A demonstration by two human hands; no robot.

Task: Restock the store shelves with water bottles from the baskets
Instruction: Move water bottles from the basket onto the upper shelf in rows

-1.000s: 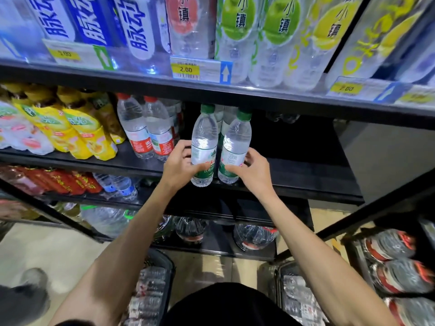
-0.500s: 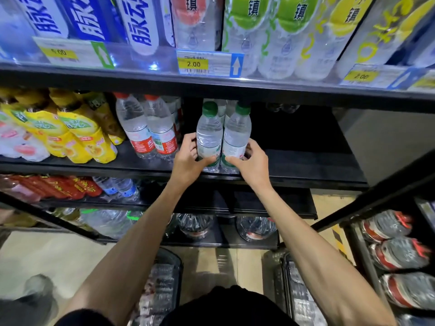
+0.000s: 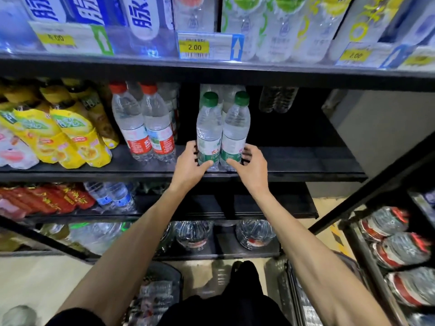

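Two green-capped water bottles, the left bottle (image 3: 209, 128) and the right bottle (image 3: 235, 130), stand upright and touching at the front of the dark shelf (image 3: 294, 161). The left hand (image 3: 188, 165) curls round the left bottle's base, thumb across its front. The right hand (image 3: 253, 168) wraps the right bottle likewise, fingers looser. Behind the fingers are two more green-capped bottles (image 3: 211, 89). Just left of the left-hand fingers are two red-capped bottles (image 3: 143, 128), then yellow drink bottles (image 3: 70, 137). Above is a price tag (image 3: 209, 46) reading 2.00. Below the wrists, two baskets (image 3: 164, 285) sit on the floor, contents blurred.
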